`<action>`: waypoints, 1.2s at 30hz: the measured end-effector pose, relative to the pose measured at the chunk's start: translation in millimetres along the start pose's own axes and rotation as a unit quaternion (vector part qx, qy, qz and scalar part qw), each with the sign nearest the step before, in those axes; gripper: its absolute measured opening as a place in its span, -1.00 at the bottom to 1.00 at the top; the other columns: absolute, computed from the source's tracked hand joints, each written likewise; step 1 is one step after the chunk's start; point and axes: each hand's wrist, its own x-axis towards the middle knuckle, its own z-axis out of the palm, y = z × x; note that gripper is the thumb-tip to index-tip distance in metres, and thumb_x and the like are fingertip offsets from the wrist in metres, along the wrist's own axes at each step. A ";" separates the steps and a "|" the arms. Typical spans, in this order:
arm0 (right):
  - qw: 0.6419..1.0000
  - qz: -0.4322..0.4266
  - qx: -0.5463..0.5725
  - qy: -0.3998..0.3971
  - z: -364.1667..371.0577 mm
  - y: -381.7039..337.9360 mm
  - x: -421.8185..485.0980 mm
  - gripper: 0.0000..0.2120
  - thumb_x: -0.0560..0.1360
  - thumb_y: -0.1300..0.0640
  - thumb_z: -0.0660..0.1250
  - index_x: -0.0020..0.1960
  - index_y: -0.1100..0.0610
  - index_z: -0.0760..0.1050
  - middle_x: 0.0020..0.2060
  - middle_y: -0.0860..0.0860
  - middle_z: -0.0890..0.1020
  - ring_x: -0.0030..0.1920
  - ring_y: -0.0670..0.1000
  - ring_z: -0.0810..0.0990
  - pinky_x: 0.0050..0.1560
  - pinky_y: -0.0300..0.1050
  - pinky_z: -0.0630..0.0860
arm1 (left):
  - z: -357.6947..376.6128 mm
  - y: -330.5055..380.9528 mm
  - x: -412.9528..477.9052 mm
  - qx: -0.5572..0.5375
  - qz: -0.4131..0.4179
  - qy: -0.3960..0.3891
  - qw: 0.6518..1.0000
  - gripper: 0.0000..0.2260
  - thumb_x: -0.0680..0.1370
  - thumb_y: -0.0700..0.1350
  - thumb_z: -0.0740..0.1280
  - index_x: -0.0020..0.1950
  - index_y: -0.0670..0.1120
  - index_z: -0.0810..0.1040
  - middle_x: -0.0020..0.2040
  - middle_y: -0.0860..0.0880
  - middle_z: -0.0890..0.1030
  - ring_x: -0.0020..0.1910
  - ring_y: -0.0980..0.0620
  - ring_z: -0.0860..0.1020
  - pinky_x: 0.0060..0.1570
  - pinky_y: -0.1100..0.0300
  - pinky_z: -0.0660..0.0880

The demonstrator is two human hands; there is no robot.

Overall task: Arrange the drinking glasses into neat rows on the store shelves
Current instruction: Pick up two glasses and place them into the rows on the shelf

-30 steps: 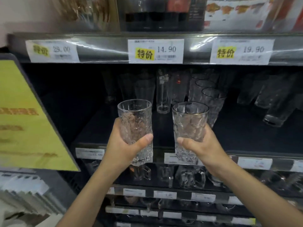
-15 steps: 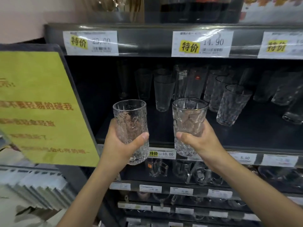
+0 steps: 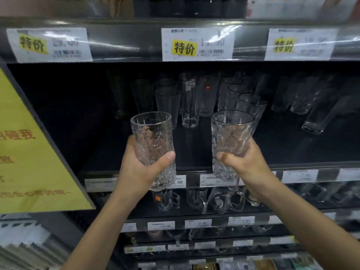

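My left hand (image 3: 140, 168) grips a tall textured drinking glass (image 3: 152, 137) upright in front of the dark shelf (image 3: 292, 164). My right hand (image 3: 247, 164) grips a second textured glass with a thin dark rim (image 3: 231, 133), also upright, about a hand's width to the right. Both glasses hang in the air just before the shelf's front edge. Deeper on that shelf stand several clear glasses (image 3: 189, 102) in loose rows, and a line of patterned glasses (image 3: 249, 100) runs back behind the right one.
A yellow sign (image 3: 29, 152) juts out at the left of the shelf. Price labels (image 3: 196, 43) line the shelf edge above. Glass mugs (image 3: 220, 199) sit on the shelf below. More glasses (image 3: 311, 117) lean at the right. The shelf's left part is bare.
The view has shifted so the shelf sits further right and closer. Both hands keep their glasses and have risen slightly toward the shelf opening.
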 end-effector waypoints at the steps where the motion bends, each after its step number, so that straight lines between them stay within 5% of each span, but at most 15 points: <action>1: 1.000 0.000 0.000 0.008 -8.7 1.3 0.4 -0.57 0.42 0.40 0.45 0.16 0.05 0.45 -0.12 -0.11 0.69 -0.10 -0.21 0.67 -0.13 -0.42 0.52 | 8.3 3.4 0.7 0.000 0.004 -0.005 1.000 -0.45 0.26 0.14 0.60 0.14 0.22 0.40 0.03 0.20 0.62 0.00 0.33 0.60 -0.05 0.36 0.49; 15: 0.998 0.006 -0.031 0.063 -138.6 12.1 25.9 -0.61 0.43 0.32 0.47 0.09 -0.06 0.46 -0.16 -0.23 0.69 -0.11 -0.23 0.66 -0.14 -0.39 0.53 | 136.6 20.3 40.2 -0.005 -0.001 -0.025 1.000 -0.50 0.36 -0.05 0.57 0.20 0.13 0.42 0.08 0.13 0.62 -0.01 0.29 0.62 -0.05 0.33 0.50; 20: 0.997 0.010 -0.045 0.068 -167.2 25.0 52.5 -0.63 0.44 0.21 0.49 0.15 -0.06 0.48 -0.05 -0.16 0.70 -0.02 -0.19 0.66 0.03 -0.22 0.53 | 163.4 7.4 67.0 -0.005 -0.035 -0.004 0.999 -0.50 0.34 -0.08 0.61 0.17 0.09 0.44 0.06 0.10 0.64 0.00 0.26 0.62 0.07 0.22 0.54; 25: 0.997 0.012 -0.046 0.053 -183.9 36.0 92.8 -0.51 0.41 0.23 0.51 0.28 0.02 0.44 0.07 -0.07 0.67 0.08 -0.11 0.65 0.11 -0.16 0.53 | 178.4 -2.1 87.8 0.010 -0.055 -0.003 0.998 -0.37 0.34 -0.09 0.62 0.32 -0.05 0.40 0.12 0.04 0.62 0.09 0.14 0.61 0.17 0.15 0.54; 32: 0.997 0.036 -0.050 0.055 -187.0 55.4 144.0 -0.47 0.37 0.26 0.53 0.28 0.09 0.43 0.06 -0.02 0.65 0.07 -0.06 0.64 0.09 -0.12 0.55 | 187.2 -12.0 117.1 0.008 -0.052 -0.002 0.999 -0.45 0.38 -0.20 0.58 0.22 0.04 0.37 0.06 0.15 0.57 0.02 0.29 0.55 0.02 0.36 0.48; 36: 0.996 0.035 -0.055 0.060 -182.0 65.6 158.2 -0.53 0.38 0.29 0.50 0.23 0.08 0.46 0.04 -0.02 0.65 0.03 -0.08 0.64 0.00 -0.18 0.55 | 179.8 -21.0 136.3 0.040 -0.046 -0.046 0.997 -0.44 0.36 -0.09 0.61 0.25 0.02 0.41 0.12 0.10 0.61 0.10 0.22 0.58 0.19 0.22 0.51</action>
